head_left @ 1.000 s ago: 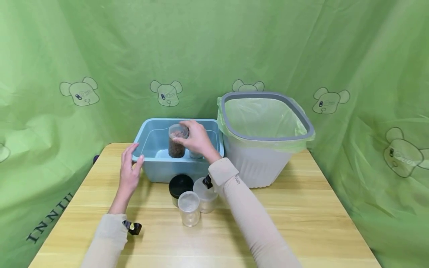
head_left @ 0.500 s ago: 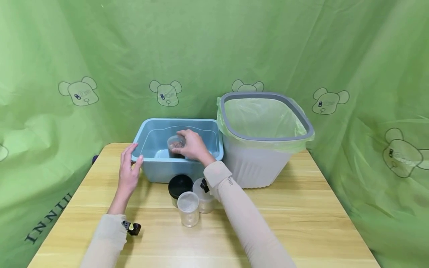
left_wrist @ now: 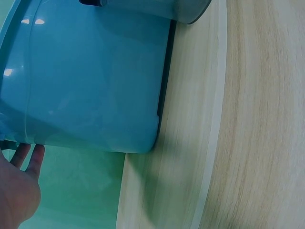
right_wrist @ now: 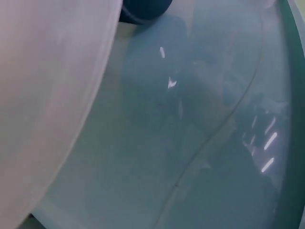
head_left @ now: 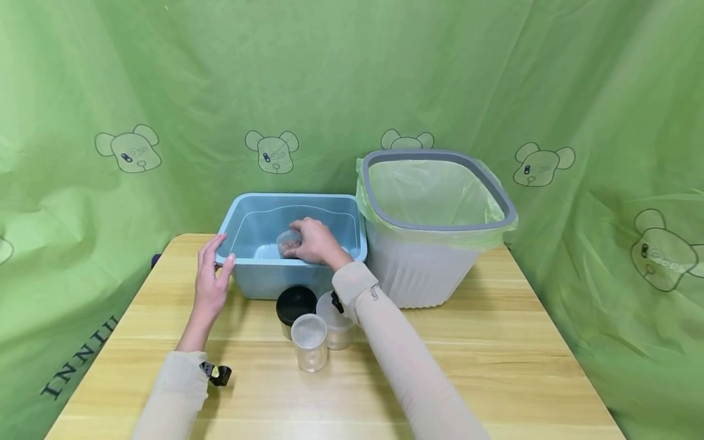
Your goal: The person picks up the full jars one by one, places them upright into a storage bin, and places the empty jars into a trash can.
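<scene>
My right hand (head_left: 319, 242) reaches into a light blue plastic tub (head_left: 291, 264) and grips a clear plastic jar (head_left: 283, 239) by its upper part. Reddish-brown bits show inside this jar; its lower part is hidden behind the tub's front wall. At the tub's front left corner rests my left hand (head_left: 211, 281), fingers along the rim and thumb towards the front. In the left wrist view, straight fingers (left_wrist: 34, 162) touch the tub's side. Before the tub stand a black-lidded jar (head_left: 296, 302), a clear jar (head_left: 310, 348) and a wider clear jar (head_left: 337, 327).
A white bin (head_left: 420, 272) with a grey rim and green liner bag (head_left: 434, 192) stands right of the tub. All rest on a wooden table (head_left: 511, 360) before a green curtain (head_left: 330, 73). A blurred pale disc (right_wrist: 43, 95) covers the right wrist view's left side.
My right hand has lowered the jar with brown bits deeper into the tub. My left hand stays at the corner. The other jars have not moved.
</scene>
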`<state>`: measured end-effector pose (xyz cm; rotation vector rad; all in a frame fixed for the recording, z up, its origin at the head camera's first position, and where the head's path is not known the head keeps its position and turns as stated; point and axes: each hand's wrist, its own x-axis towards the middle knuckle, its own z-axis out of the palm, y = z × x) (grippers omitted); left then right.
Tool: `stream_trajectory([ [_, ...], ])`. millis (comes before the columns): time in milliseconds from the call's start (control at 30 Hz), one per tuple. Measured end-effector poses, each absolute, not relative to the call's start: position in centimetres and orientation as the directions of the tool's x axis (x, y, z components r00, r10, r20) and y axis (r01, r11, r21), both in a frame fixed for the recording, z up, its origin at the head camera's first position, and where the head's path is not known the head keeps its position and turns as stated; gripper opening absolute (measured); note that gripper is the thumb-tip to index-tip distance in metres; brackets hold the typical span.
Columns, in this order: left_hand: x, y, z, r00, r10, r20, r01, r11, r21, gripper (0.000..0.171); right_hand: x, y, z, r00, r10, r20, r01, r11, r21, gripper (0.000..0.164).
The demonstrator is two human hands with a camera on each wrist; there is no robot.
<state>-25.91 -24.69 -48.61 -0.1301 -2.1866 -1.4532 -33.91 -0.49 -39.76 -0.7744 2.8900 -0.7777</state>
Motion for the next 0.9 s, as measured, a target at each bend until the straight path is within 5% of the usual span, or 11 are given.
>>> stream_trajectory([
  [267,-23.5,-23.0,-45.2,-0.876,-0.193,0.442,0.338,0.408,0.848,0.052,-34.4,-0.8,-40.1,-0.854,-0.517,0.053,-0.485,0.756,-0.440,0.063],
  [900,-26.0,-25.0,-48.8,-0.870,-0.187,0.455,0.338,0.445,0.829,0.053,-34.6,-1.1,-40.2,-0.845,-0.528,-0.085,-0.424,0.760,-0.493,0.050],
])
